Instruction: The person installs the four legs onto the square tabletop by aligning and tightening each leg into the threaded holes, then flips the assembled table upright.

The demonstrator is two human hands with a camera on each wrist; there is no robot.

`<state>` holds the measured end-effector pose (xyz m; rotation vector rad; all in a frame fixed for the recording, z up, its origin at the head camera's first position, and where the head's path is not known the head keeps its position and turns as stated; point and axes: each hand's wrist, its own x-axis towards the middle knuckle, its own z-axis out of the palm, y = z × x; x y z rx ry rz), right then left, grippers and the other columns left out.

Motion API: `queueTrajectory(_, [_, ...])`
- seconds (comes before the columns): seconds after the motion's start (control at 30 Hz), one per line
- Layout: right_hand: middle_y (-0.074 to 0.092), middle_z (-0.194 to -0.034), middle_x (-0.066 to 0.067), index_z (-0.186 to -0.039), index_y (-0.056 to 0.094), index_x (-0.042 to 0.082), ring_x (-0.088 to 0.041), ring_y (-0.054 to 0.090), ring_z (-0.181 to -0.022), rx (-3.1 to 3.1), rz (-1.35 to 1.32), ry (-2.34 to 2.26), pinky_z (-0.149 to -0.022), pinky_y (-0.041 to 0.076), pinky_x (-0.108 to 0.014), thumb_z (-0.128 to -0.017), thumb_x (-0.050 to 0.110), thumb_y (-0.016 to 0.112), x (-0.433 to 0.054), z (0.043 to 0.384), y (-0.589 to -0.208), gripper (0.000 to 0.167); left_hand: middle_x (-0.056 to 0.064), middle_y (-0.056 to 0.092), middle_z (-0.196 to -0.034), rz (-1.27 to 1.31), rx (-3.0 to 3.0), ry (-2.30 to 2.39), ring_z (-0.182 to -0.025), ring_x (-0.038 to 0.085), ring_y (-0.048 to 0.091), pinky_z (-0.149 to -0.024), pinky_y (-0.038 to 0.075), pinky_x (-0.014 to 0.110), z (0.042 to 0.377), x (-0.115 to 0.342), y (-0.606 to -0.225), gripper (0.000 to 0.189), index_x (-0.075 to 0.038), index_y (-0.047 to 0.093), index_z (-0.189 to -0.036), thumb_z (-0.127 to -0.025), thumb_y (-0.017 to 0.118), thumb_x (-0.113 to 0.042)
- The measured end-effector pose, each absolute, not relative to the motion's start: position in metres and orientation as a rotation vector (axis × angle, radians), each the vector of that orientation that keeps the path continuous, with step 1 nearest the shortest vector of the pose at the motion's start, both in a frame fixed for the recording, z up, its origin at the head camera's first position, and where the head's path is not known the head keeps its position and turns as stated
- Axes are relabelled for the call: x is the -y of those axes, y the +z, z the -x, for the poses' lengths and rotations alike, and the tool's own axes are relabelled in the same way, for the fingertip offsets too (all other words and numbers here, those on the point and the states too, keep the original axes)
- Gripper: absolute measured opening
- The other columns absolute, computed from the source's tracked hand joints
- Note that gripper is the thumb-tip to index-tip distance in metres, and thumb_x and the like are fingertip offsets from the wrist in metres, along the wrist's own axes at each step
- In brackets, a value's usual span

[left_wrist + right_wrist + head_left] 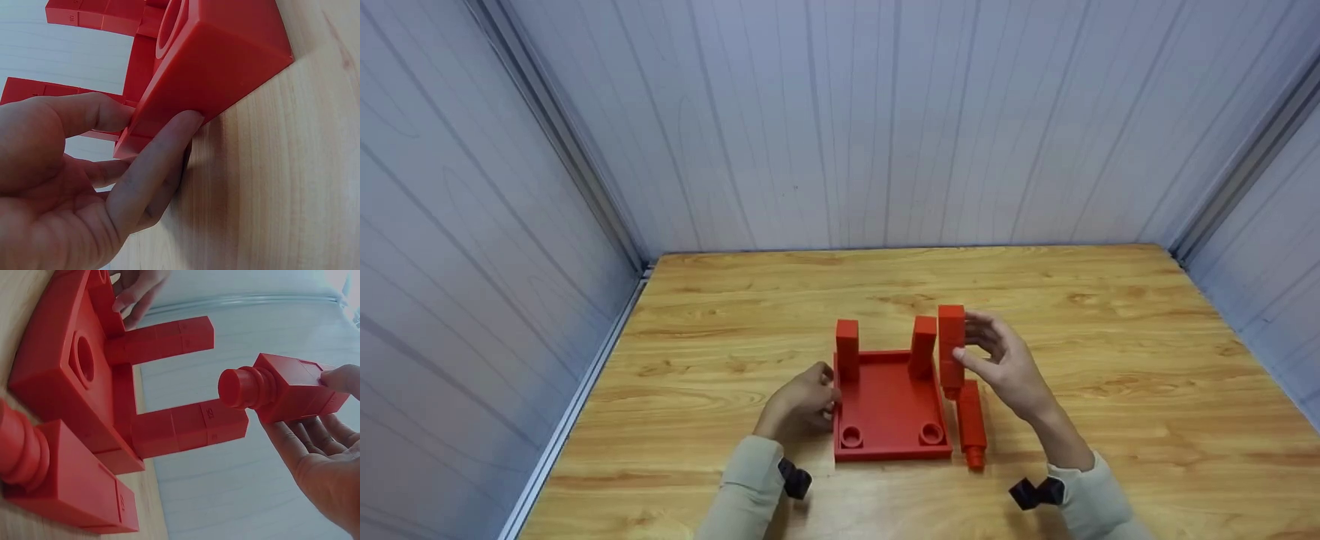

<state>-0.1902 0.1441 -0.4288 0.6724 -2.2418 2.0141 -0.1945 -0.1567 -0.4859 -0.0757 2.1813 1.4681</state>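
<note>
A red rectangular tray-like base (891,405) lies on the table. Two square red legs, one left (847,349) and one right (922,349), stand upright at its far corners. Round sockets, left (851,437) and right (931,433), show open at its near corners. My left hand (802,397) pinches the base's left wall, thumb over the rim and fingers along the outside. With thumb and fingers, my right hand (1012,375) holds another red leg (304,388) in the air beside the right wall. That leg's round ridged peg (239,388) points down in the head view.
One more red leg (972,420) lies on the table along the base's right side, its peg toward me. The wood-grain table (735,300) meets pale panel walls (847,127) at the back and sides.
</note>
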Motion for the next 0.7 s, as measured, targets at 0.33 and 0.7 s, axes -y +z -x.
queueTrajectory(0.33, [0.056,-0.123,-0.011,-0.134,0.042,-0.001,-0.018,0.056,-0.109,2.156,-0.83,2.066,-0.085,0.053,-0.026,-0.088,0.0,0.064,-0.125,0.186,-0.434,0.051,0.006,0.045,-0.079,0.014,-2.26,1.404,-0.06,0.015,0.042,-0.051,0.036,0.024,0.197,0.158,-0.488,0.037,0.004,0.04,-0.121,-0.086,0.052,0.001])
queueTrajectory(0.7, [0.054,-0.119,-0.011,-0.132,0.038,-0.005,-0.016,0.055,-0.108,2.11,-0.955,2.112,-0.084,0.054,-0.027,-0.089,-0.003,0.061,-0.106,0.179,-0.44,0.049,0.005,0.04,-0.067,0.064,-2.174,1.486,-0.059,0.016,0.038,-0.051,0.036,0.026,0.195,0.157,-0.488,0.033,0.002,0.038,-0.119,-0.088,0.05,0.003])
